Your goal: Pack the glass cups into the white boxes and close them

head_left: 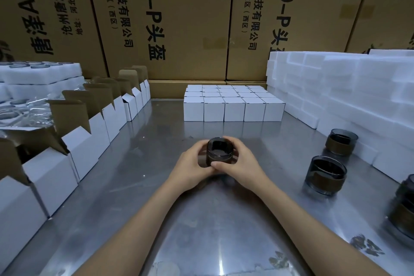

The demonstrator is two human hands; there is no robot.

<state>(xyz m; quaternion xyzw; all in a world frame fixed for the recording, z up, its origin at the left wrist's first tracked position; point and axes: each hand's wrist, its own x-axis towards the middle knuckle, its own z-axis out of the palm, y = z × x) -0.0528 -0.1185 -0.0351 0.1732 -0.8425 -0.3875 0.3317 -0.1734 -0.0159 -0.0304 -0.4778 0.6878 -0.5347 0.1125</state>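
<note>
Both hands, left hand [190, 164] and right hand [240, 163], grip dark glass cup [220, 151]; fingers curled.

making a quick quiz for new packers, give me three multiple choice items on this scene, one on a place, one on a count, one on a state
1. Where does the row of open white cardboard boxes stand?
A. along the table's left side
B. along its right side
C. on the foam blocks

2. How many closed white boxes form the block's front row?
A. three
B. five
C. eight

3. What is the state of the dark smoked glass cup at centre?
A. lying on its side, untouched
B. already boxed
C. upright, held in both hands

Answers:
1 A, their brown-lined flaps rise at the left edge.
2 B, five box fronts face the camera.
3 C, the left hand and right hand curl round it, mouth up.
</note>
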